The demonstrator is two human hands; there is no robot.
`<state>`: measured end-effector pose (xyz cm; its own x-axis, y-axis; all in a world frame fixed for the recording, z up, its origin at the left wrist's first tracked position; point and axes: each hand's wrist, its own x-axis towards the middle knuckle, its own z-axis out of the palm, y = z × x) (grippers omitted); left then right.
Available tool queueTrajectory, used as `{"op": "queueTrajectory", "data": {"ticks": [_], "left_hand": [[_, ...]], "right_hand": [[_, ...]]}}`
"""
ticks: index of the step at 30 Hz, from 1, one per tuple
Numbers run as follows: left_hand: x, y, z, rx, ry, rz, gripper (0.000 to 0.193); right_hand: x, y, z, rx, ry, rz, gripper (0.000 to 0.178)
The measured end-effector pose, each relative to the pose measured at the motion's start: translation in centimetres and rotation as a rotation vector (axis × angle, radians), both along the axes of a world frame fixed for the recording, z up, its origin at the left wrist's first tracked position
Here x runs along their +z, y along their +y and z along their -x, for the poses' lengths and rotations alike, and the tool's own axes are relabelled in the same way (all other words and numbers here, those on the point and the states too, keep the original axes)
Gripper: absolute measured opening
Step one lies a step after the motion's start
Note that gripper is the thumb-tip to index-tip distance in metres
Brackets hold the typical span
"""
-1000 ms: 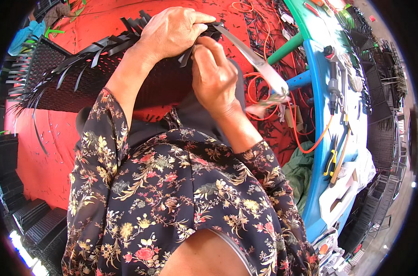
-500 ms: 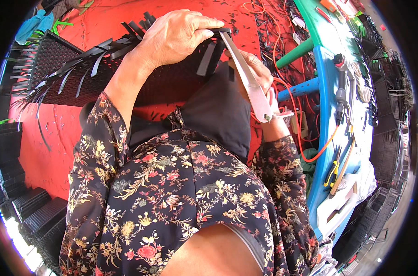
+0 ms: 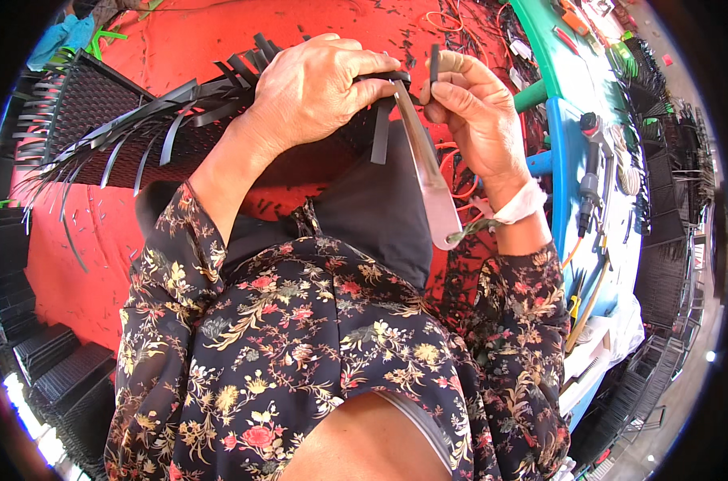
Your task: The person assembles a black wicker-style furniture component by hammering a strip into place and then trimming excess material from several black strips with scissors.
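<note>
A black woven piece (image 3: 252, 160) with loose flat strips along its edge lies across my lap. My left hand (image 3: 312, 92) is closed on its edge, thumb and fingers pinching near the top. From that edge a flat, tapered metal blade (image 3: 430, 180) slants down, its narrow tip at my left fingertips and its wide rounded end low. A greenish cord (image 3: 470, 231) at the wide end runs toward my right wrist, which wears a white band (image 3: 521, 202). Right of the blade, my right hand (image 3: 480, 104) pinches a short black strip (image 3: 434, 62) upright.
Red sheeting (image 3: 75, 232) strewn with black scraps covers the floor. At right, a blue-and-green table (image 3: 568, 144) carries a power tool (image 3: 592, 160) and yellow-handled pliers (image 3: 575, 305). Orange hose (image 3: 460, 180) trails beside it. Dark woven baskets (image 3: 63, 361) stand at left.
My right hand has come out from behind the blade, up and to the right, and now shows a black strip between its fingers. The blade's wide end has dropped lower and slightly left.
</note>
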<state>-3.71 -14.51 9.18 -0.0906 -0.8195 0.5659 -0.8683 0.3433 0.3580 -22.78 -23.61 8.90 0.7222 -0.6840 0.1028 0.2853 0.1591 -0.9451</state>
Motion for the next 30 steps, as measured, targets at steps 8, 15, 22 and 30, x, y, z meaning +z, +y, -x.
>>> {"op": "queueTrajectory", "data": {"ticks": [8, 15, 22, 30], "left_hand": [[-0.5, 0.1, 0.5, 0.008, 0.02, 0.083, 0.027], [0.0, 0.4, 0.9, 0.012, 0.044, 0.082, 0.025], [0.8, 1.7, 2.1, 0.014, 0.031, 0.145, 0.024], [0.4, 1.8, 2.7, 0.028, 0.015, 0.22, 0.024]], "right_hand": [[1.4, 2.2, 0.1, -0.083, 0.298, 0.007, 0.009], [3.5, 3.0, 0.7, -0.123, 0.592, -0.09, 0.014], [4.7, 3.5, 1.2, -0.116, 0.64, -0.119, 0.015], [4.4, 3.0, 0.6, -0.126, 0.57, 0.048, 0.018]]}}
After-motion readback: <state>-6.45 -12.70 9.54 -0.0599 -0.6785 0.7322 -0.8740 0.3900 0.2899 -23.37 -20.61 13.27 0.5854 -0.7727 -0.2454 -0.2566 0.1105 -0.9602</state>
